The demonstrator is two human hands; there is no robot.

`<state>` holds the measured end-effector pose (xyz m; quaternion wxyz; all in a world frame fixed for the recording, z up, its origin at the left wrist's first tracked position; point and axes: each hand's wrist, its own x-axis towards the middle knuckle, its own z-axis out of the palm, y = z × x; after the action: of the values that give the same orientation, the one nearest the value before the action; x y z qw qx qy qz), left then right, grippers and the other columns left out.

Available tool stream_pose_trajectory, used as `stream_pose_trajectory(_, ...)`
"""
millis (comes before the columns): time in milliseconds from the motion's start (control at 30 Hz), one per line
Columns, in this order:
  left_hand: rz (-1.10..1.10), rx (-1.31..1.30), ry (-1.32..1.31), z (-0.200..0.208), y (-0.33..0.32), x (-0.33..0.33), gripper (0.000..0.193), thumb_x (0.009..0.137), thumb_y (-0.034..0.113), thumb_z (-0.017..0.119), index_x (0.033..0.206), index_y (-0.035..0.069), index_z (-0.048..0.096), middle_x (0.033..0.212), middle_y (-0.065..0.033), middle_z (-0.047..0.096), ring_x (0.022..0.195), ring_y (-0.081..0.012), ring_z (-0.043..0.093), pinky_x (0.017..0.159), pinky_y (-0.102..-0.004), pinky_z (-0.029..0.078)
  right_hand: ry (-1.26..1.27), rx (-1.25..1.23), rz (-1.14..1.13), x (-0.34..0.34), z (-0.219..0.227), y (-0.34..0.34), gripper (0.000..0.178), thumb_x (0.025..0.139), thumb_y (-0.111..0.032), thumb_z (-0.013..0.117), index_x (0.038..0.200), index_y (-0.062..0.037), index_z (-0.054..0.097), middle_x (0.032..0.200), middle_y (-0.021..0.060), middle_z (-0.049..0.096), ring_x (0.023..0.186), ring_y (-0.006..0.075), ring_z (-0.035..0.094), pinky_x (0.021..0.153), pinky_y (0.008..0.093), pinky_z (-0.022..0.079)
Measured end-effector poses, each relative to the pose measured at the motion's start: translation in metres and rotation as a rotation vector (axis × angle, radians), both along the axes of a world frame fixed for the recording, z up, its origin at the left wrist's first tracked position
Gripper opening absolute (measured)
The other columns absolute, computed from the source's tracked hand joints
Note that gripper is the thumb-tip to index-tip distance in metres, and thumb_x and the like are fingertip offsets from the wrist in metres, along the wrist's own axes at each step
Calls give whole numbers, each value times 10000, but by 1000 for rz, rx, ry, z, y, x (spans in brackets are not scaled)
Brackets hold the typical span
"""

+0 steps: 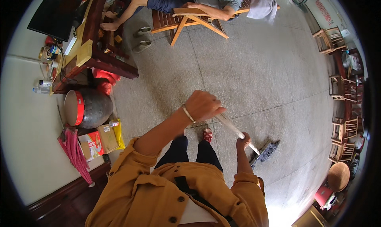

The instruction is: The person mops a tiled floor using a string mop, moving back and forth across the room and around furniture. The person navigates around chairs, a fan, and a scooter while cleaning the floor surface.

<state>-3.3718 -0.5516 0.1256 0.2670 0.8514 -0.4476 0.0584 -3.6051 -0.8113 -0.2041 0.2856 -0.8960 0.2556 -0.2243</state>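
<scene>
My left hand [203, 105], with a bangle at the wrist, is closed round the upper end of a pale, long handle in front of my body. Lower down the same handle, my right hand [243, 140] is wrapped round it. The handle slants down to the right and belongs to a mop [269, 151] with a wide, flat head and dark bluish-grey fringe. The mop's head rests on the grey floor [254, 84], to the right of my feet. My right forearm hides part of the head's near end.
A person reclines on a wooden folding chair [190, 22] at the far side, with slippers [142, 47] beside it. Along the left stand a wooden desk [113, 64], a dark round pot [97, 107], cardboard boxes [107, 137] and a pink umbrella [74, 153]. Wooden chairs [343, 88] line the right wall.
</scene>
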Motion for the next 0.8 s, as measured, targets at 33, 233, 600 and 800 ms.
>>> stream_pose_trajectory(33,18,24,13,4,17,3,281,696,275,656,519,94,534,473,-46,497,415,-191,488,398,-306,379,-14,33,29,12,3,10,156,607,-6,581,729,-104,587,735,86,602,738,287,565,697,391,420)
stream_pose_trajectory(233,319,1,-83,33,177,6,273,720,219,655,527,73,529,491,-59,501,440,-207,502,408,-313,387,289,64,246,128,67,147,178,559,-20,642,714,-106,628,740,94,608,772,284,557,725,370,425)
stream_pose_trajectory(600,1163,271,33,77,372,-154,152,707,118,675,641,8,595,570,-112,571,478,-235,549,461,-305,416,43,75,1054,252,86,386,229,492,-39,680,687,-109,583,759,77,579,806,272,528,748,379,390)
stream_pose_trajectory(800,1299,382,59,91,399,-249,142,729,107,657,663,-3,597,567,-117,573,465,-230,550,444,-302,403,136,-131,1392,241,80,498,119,526,-100,667,611,-96,584,686,90,571,741,279,546,708,397,400)
